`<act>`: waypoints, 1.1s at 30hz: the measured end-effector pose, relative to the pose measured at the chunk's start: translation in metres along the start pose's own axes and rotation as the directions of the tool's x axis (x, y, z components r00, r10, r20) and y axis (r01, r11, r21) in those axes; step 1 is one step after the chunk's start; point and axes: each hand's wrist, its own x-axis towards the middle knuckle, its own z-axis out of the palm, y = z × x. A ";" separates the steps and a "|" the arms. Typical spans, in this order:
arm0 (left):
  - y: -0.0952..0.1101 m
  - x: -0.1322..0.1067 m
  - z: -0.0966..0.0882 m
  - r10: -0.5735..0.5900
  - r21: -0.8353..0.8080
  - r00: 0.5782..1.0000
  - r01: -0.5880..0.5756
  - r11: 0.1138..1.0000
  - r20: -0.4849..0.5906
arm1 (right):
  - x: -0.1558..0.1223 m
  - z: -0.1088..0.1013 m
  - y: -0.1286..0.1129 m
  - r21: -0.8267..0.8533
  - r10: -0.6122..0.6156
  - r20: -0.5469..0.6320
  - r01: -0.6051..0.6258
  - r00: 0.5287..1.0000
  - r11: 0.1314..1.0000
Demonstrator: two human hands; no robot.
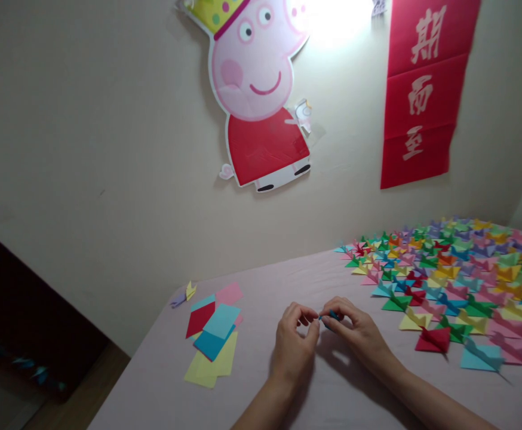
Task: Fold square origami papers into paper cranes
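Note:
Above the pale bedsheet, a small piece of folded blue paper (332, 315) shows between my fingers, mostly covered by them. My right hand (355, 325) pinches its body between thumb and fingers. At its thin left tip, the thumb and index finger of my left hand (294, 334) are closed together. Left of my hands lie loose paper squares: a light blue sheet (222, 321), a darker blue sheet (215, 345), a red sheet (200, 319), a pink sheet (229, 293) and yellow sheets (223, 358).
Many folded paper cranes (458, 298) in several colours stand in rows on the right. Two more folded pieces, one purple (179, 300) and one yellow (191, 291), lie at the far left edge. A pig cutout (265, 137) and a red banner (422, 95) hang on the wall.

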 end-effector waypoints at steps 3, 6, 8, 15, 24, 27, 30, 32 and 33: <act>0.000 -0.002 0.001 0.036 0.073 0.999 -0.036 0.997 -0.002 | 0.000 0.001 0.000 0.036 0.040 0.014 -0.041 0.999 0.999; -0.003 -0.004 0.003 0.026 0.073 1.000 -0.025 0.997 -0.012 | 0.000 0.003 -0.001 0.053 0.081 0.022 -0.082 0.997 0.995; -0.004 -0.006 0.005 0.018 0.073 1.000 -0.017 0.997 -0.021 | 0.000 0.004 -0.002 0.064 0.108 0.017 -0.109 0.994 0.992; -0.010 -0.011 0.017 -0.070 -0.023 0.997 0.071 0.997 0.045 | 0.001 0.006 -0.005 0.294 0.282 0.071 -0.290 0.957 0.911; -0.021 0.002 0.013 -0.229 -0.332 0.973 0.211 0.919 -0.014 | -0.001 0.013 0.015 0.358 0.252 0.061 -0.257 0.966 0.898; -0.020 0.004 0.011 -0.257 -0.358 0.966 0.246 0.901 0.018 | -0.002 0.012 0.018 0.332 0.211 0.030 -0.209 0.977 0.920; -0.020 0.005 0.011 -0.282 -0.383 0.958 0.281 0.880 0.055 | -0.002 0.011 0.017 0.315 0.192 0.015 -0.187 0.981 0.930; -0.019 0.006 0.010 -0.304 -0.403 0.950 0.304 0.863 0.067 | -0.002 0.010 0.014 0.291 0.180 0.030 -0.181 0.983 0.939; -0.020 0.006 0.009 -0.317 -0.414 0.946 0.318 0.853 0.072 | -0.002 0.009 0.012 0.281 0.168 0.046 -0.174 0.985 0.944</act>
